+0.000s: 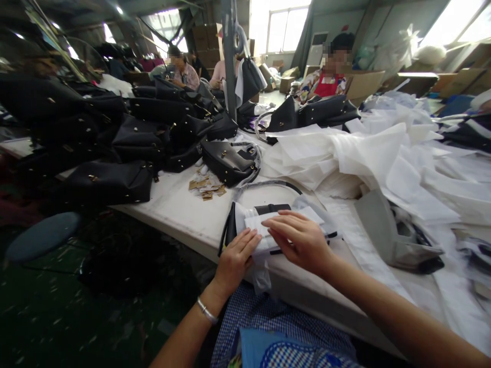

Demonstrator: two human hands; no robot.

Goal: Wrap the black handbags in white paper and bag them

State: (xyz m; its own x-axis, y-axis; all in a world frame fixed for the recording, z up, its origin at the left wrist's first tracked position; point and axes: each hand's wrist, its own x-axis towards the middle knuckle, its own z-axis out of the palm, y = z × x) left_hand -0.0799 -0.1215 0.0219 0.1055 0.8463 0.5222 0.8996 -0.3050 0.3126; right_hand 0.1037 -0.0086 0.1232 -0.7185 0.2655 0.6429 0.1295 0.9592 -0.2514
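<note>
At the table's front edge lies a black handbag [229,227], partly covered by white wrapping sheet [253,221], with its long wrapped strap [282,185] curving out behind it. My left hand [237,254] rests on the sheet's near left corner, fingers stretched out together. Across the middle of the sheet, my right hand [301,239] lies nearly flat with its fingers extended to the left; its thumb side is lower and part of the bag is hidden beneath. A strip of clear plastic [262,276] hangs over the table edge below my hands.
Black handbags [146,135] are piled at the left, and another black handbag [230,161] stands by small brown tags [207,185]. White sheets [360,153] heap up at the right, near a grey bag [399,235]. A stool [44,235] stands left; a co-worker [326,82] sits opposite.
</note>
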